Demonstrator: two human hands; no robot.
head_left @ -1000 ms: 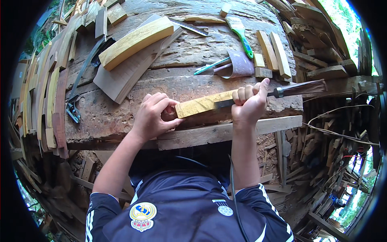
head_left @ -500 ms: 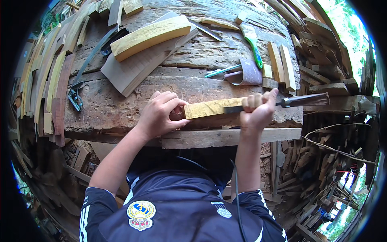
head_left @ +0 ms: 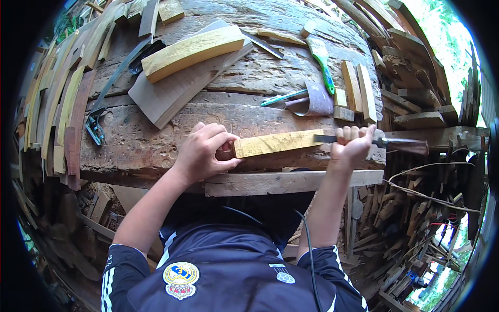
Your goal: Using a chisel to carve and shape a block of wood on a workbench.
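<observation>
A yellowish wood block (head_left: pixel 280 143) lies lengthwise near the front edge of the rough bench (head_left: pixel 135 122). At its left end, my left hand (head_left: pixel 207 151) grips it between thumb and fingers, where a darker end shows. My right hand (head_left: pixel 353 143) is closed in a fist round a chisel (head_left: pixel 403 144). The chisel's flat dark blade points left and its tip is at the right end of the block's top face. Its dark handle sticks out to the right of my fist.
Behind lie a curved yellow block (head_left: pixel 192 52) on a grey-brown board (head_left: pixel 150 104), a green-handled brush (head_left: pixel 321 60), curled sandpaper (head_left: pixel 317 99), a pencil (head_left: pixel 283 98) and small wood pieces (head_left: pixel 358 88). A clamp (head_left: pixel 94 127) rests at left. A plank (head_left: pixel 291 183) runs along the front edge.
My right hand has drawn the chisel to the right along the block, from near its middle to its right end. My left hand keeps its grip on the left end.
</observation>
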